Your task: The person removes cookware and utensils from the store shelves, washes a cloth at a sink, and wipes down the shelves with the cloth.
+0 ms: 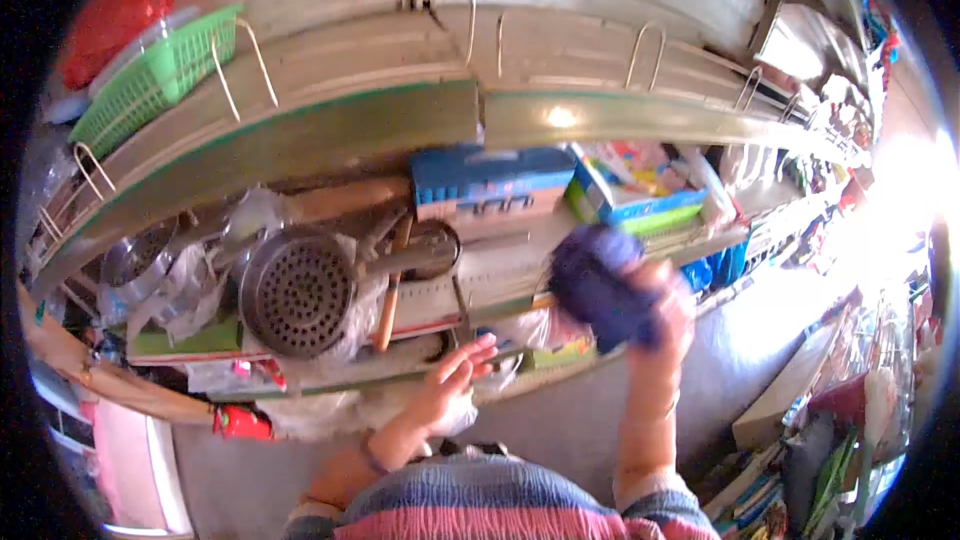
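Note:
My right hand (pixel 668 312) grips a bunched dark blue cloth (pixel 595 270), blurred by motion, in front of the shelf. My left hand (pixel 452 392) is raised near the lower shelf's front edge, its fingers stretched out and nothing in them. To the left on that shelf, a round metal strainer (pixel 300 292) with many holes faces me, its handle pointing right. Beside it a wooden handle (pixel 394 285) sticks out downward. Behind the hands a blue box (pixel 492 178) stands on the shelf, next to an open blue-and-green box (pixel 640 195) with colourful contents.
The upper shelf (pixel 590 122) has wire dividers along its front and a green plastic basket (pixel 155 80) at its left end. A red can-like object (pixel 242 423) shows at the lower left. Piled goods (pixel 800 440) line the floor's right side.

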{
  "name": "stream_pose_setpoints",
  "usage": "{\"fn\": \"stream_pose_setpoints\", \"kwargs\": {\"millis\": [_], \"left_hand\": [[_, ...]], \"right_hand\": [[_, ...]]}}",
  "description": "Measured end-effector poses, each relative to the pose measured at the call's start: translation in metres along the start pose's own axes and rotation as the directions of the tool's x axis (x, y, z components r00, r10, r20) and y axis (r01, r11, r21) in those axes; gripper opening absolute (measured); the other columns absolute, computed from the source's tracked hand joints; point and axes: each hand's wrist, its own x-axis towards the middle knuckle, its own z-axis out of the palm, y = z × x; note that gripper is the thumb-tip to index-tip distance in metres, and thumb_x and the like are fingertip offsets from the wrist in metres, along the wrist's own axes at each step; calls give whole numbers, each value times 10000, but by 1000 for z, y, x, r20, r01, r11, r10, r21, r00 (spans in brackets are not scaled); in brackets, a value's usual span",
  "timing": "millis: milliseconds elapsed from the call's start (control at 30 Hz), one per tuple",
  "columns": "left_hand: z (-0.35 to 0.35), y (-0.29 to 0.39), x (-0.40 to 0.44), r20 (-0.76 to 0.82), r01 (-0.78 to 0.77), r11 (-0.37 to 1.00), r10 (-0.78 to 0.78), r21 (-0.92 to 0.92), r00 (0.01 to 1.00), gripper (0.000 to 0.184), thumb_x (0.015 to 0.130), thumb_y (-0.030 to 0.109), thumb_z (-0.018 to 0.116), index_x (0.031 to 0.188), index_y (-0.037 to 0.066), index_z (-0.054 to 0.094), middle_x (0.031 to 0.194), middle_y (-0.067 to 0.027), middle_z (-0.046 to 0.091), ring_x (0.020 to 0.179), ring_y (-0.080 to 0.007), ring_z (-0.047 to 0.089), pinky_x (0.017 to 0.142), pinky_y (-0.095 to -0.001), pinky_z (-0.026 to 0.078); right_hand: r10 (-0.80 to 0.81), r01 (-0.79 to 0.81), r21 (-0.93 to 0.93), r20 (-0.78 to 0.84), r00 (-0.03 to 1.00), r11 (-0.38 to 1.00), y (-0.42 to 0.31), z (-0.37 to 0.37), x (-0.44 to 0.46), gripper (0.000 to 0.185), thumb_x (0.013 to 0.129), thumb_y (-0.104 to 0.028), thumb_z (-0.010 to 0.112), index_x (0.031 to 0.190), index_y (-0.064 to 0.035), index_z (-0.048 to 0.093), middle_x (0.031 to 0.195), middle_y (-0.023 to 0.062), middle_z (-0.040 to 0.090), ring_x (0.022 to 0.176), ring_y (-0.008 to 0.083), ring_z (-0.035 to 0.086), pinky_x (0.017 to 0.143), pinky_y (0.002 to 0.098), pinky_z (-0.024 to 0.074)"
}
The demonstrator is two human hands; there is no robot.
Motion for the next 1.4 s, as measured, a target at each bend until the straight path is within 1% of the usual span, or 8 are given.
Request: {"fn": "stream_pose_setpoints", "kwargs": {"millis": [100, 200, 433, 667, 700, 767, 1033, 1400], "left_hand": [[7, -25, 23, 258, 184, 676, 10, -714, 966, 501, 945, 421, 342, 1287, 57, 388, 1289, -86, 452, 1193, -213, 417, 1060, -374, 260], [-9, -43, 19, 557, 543, 265, -26, -797, 830, 480, 955, 418, 301, 1245, 56, 422, 1258, -91, 473, 1171, -216, 431, 1076, -380, 232], [0, -68, 9, 440, 578, 429, -381, -695, 813, 484, 957, 420, 301, 1235, 47, 438, 1257, -103, 476, 1173, -209, 427, 1076, -372, 241], [36, -12, 85, 663, 535, 539, 60, -650, 746, 534, 957, 424, 320, 1321, 34, 347, 1311, -102, 428, 1197, -191, 406, 1063, -357, 259], [57, 28, 76, 400, -28, 978, 111, -208, 910, 553, 955, 426, 335, 1346, 36, 306, 1324, -89, 412, 1199, -185, 402, 1051, -352, 269], [71, 43, 87, 34, -122, 990, 125, -71, 992, 613, 941, 440, 382, 1390, 47, 239, 1342, -65, 390, 1202, -172, 394, 1022, -335, 288], [-31, -22, -89, -335, 268, 957, -218, 110, 917, 311, 903, 244, 543, 1157, 65, 532, 982, -53, 593, 890, -93, 556, 742, -247, 449], [-177, 27, -372, -816, 22, 997, -79, -81, 573, 348, 895, 228, 543, 1148, -11, 529, 1044, -89, 602, 908, -175, 593, 800, -292, 470]], "right_hand": [[52, 47, -204, 456, 888, 978, -20, 48, -41, 302, 743, -71, 587, 1042, -43, 622, 997, 133, 610, 1010, 313, 544, 914, 416, 409], [-12, 257, -375, 546, 837, 891, 6, 77, -92, 405, 741, -110, 638, 1142, -88, 582, 1039, 89, 579, 1057, 267, 512, 957, 462, 363], [277, -75, -578, 271, 922, 813, 39, 41, -130, 529, 628, 13, 569, 1150, -71, 549, 1008, 165, 538, 966, 351, 495, 899, 437, 386], [-119, 73, -570, -43, 992, 818, 76, 19, -58, 325, 672, 25, 549, 993, -4, 588, 873, 156, 606, 888, 319, 555, 811, 401, 435], [-177, 89, -606, -86, 981, 790, 75, 19, -30, 240, 729, -3, 556, 965, 2, 601, 850, 131, 615, 828, 300, 555, 803, 379, 435], [-374, 191, -678, -132, 918, 710, 87, 14, 16, 301, 751, 25, 478, 1015, -14, 618, 917, 136, 600, 874, 288, 542, 827, 358, 425], [-127, 159, -765, 101, 987, 625, 168, 37, -3, 413, 743, 19, 528, 1148, -52, 572, 1121, 146, 569, 1042, 312, 520, 921, 386, 398], [-94, 207, -67, 725, 682, 976, 19, 346, -219, 233, 711, 83, 541, 917, 2, 614, 894, 149, 598, 861, 331, 563, 782, 397, 448]]}}
